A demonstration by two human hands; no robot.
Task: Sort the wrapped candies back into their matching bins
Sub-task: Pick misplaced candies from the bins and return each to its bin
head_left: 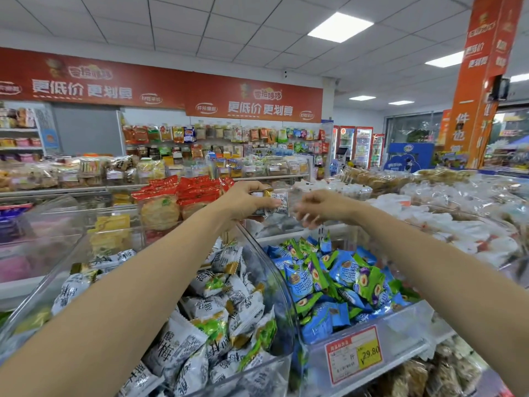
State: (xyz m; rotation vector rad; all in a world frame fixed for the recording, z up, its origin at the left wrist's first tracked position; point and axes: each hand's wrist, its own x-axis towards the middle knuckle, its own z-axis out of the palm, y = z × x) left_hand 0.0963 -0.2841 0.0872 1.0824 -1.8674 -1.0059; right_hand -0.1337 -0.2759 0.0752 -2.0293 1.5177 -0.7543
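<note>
**Item 1. Left hand** (246, 200): raised above the far edge of the display. Fingers and thumb are curled round a small clutch of white-and-grey printed candy wrappers with a gold crimped end (275, 202). These wrappers are the pieces in transit. They sit in the air above the far corner of the left bin and are not yet in any bin.

**Item 2. Right hand** (320, 209): just beside the left hand, apart from the clutch, fingers drooping. It is motion-blurred. Nothing shows in it, but whether it holds anything cannot be told.

**Item 3. Clear curved acrylic left bin** (287, 296): heaped with white pillow packs printed in black script with green and gold accents (217, 319). This print looks like a match for the held wrappers.

**Item 4. Clear acrylic right bin** (400, 343): shares a wall with the left bin and is filled with blue-and-green foil packs (337, 282). A red-and-yellow price label (353, 355) sits on its front edge.

**Item 5. Red snack packets** (197, 190): stacked beyond the far edge of the bins.

**Progress, by judgement:** both near bins appear uniform, with no stray colours visible on top. What remains is to drop the held clutch among the white packs. Bins further off are too blurred to check.
</note>
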